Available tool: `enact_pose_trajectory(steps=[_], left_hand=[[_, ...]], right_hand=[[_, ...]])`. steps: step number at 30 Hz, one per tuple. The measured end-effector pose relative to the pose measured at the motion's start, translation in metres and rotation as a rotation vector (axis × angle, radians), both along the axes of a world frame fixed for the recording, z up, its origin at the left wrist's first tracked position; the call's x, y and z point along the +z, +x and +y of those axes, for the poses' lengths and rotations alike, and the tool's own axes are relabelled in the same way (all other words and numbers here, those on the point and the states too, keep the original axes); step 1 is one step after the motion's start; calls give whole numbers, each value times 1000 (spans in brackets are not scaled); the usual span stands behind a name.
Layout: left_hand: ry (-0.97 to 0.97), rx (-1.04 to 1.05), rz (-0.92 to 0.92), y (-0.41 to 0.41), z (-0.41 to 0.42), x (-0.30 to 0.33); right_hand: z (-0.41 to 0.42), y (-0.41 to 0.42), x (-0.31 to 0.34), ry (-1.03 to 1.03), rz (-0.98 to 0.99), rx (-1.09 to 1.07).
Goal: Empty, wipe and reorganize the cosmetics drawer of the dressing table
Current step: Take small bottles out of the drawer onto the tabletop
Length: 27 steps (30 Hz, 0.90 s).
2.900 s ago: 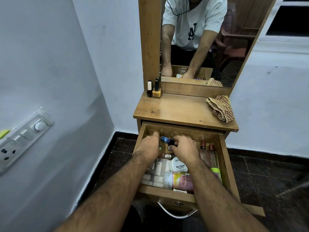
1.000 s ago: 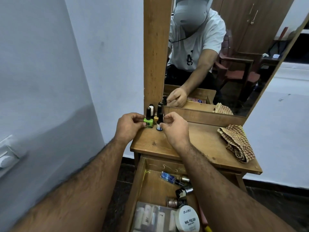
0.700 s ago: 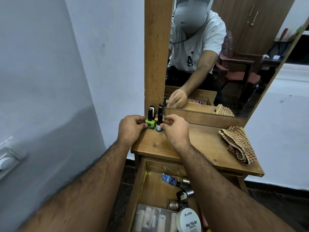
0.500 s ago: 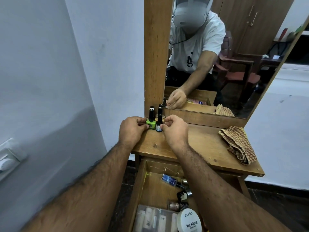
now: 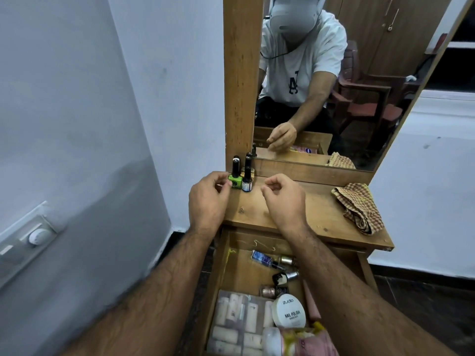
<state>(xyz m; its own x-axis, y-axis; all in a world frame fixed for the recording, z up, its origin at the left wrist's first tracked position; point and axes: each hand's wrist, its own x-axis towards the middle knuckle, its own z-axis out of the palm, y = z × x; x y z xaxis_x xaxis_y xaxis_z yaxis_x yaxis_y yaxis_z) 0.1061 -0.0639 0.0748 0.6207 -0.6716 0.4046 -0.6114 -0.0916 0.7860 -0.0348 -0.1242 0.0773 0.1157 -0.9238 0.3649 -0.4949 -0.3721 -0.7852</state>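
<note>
Our left hand (image 5: pixel 208 201) fingertips touch the green bottle (image 5: pixel 235 181) at frame centre; right hand (image 5: pixel 284 199) loosely curled, empty, beside the blue bottle (image 5: pixel 247 183) on tabletop (image 5: pixel 318 214).

A corner of a room with pale blue walls and a wooden dressing unit.

The left wall (image 5: pixel 77 124) carries a white switch plate (image 5: pixel 28 240) low down, with a greyer shaded band across its lower part. The back wall (image 5: pixel 174 86) meets a dark tiled floor (image 5: pixel 424 304). A tall mirror (image 5: pixel 359 86) in a wooden frame (image 5: pixel 243 80) reflects a dark red plastic chair (image 5: pixel 370 98) and wooden cupboard doors (image 5: pixel 380 29). Light is soft and even.
</note>
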Motion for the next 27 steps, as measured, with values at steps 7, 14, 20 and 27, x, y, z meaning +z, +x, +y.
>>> enact_pose_trajectory(steps=[7, 14, 20, 27], left_hand=[[65, -197, -18, -60, 60, -32], [526, -441, -175, -79, 72, -68], [671, -588, -490, -86, 51, -73], [773, -466, -717, -89, 37, -92]], right_hand=[[54, -67, -33, -80, -97, -55], [74, -105, -75, 207, 435, -65], [71, -102, -81, 260, 531, -64], [65, -105, -83, 299, 461, -159]])
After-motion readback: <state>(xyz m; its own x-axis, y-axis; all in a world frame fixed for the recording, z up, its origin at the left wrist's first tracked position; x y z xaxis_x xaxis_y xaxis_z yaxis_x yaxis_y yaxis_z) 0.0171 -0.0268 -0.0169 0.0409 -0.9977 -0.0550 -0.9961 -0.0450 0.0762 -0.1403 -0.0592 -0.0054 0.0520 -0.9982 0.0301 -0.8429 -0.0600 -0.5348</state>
